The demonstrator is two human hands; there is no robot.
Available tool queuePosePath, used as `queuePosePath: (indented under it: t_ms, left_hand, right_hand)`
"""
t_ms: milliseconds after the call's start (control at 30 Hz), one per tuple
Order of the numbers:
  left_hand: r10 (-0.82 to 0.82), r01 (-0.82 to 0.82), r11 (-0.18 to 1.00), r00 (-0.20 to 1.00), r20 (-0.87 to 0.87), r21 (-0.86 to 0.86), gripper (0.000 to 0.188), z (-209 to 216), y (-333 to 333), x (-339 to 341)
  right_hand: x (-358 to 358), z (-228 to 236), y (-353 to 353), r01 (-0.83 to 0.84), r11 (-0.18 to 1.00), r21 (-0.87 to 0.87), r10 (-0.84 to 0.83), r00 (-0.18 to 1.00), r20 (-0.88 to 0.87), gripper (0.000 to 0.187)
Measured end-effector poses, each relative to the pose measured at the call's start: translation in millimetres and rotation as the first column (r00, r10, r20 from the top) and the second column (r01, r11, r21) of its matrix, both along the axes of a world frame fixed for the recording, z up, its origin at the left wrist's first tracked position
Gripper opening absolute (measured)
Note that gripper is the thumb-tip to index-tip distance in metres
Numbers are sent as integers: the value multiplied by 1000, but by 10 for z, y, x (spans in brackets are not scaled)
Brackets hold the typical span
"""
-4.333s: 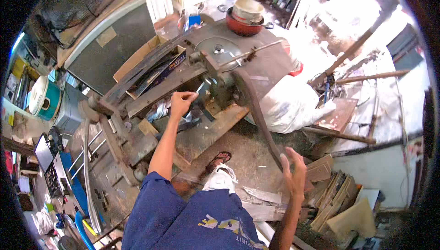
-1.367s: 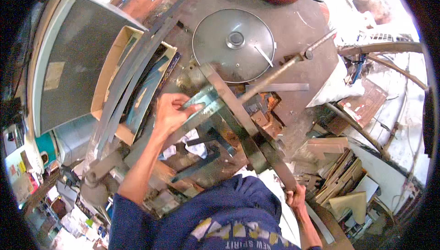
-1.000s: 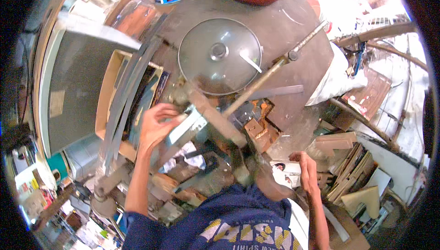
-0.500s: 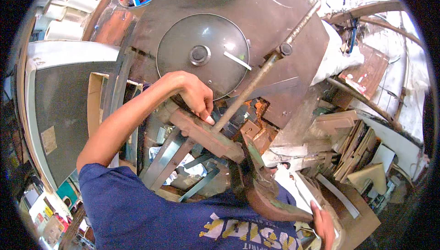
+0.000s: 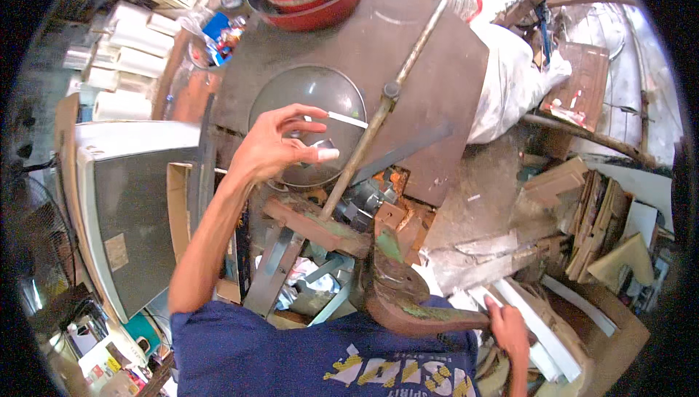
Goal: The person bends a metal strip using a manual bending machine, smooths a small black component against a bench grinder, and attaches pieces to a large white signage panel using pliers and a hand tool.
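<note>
My left hand [image 5: 280, 142] reaches over a glass pan lid [image 5: 266, 102] with its fingers spread and nothing held between them. A thin white strip [image 5: 348, 119] lies on the lid, just beyond my fingertips. The lid's dark knob [image 5: 325, 151] shows partly between thumb and fingers. Low on the right, my right hand [image 5: 510, 331] has its fingers closed around the end of a curved, rusty metal lever [image 5: 429, 318]. That lever belongs to an old cast-iron hand press, whose reddish bar [image 5: 313, 226] and long diagonal rod [image 5: 373, 124] extend over the table.
The lid lies on a brown tabletop [image 5: 429, 54], with a red pan [image 5: 320, 14] holding a stained tub at its far edge. A grey-fronted white cabinet [image 5: 138, 215] stands left. Stacked board offcuts [image 5: 593, 222] and white strips [image 5: 542, 331] lie right; a white sack [image 5: 502, 84] sits beyond.
My left hand has left the press bar and moved up over the lid, its fingers now spreading. My right hand has closed on the lever's end. The whole view has shifted.
</note>
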State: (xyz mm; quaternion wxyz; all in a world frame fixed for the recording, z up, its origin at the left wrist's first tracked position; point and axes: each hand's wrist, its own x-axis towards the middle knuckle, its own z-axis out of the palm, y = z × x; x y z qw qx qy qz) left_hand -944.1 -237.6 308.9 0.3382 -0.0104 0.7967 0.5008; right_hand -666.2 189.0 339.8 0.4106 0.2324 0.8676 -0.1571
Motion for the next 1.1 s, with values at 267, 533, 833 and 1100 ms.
queuePosePath:
  t_ms: [267, 533, 833, 1100]
  left_hand:
    - [-14, 64, 943, 988, -151, 328, 90, 1322, 1672, 677]
    - [-669, 864, 436, 498, -552, 251, 111, 2108, 3840, 2288]
    - [-810, 925, -111, 127, -572, 362, 98, 1785, 5689, 5725]
    - [-698, 633, -698, -496, -517, 335, 87, 1624, 6057, 9637]
  right_hand:
    - [-115, -293, 82, -33, 962, -269, -135, 803, -581, 56]
    - [1234, 1246, 1195, -317, 936, -149, -115, 123, -986, 44]
    - [5443, 1087, 1387, 295, 925, -240, -165, -257, -952, 21]
    - [8294, 1094, 4, 891, 262, -371, -114, -353, -929, 20]
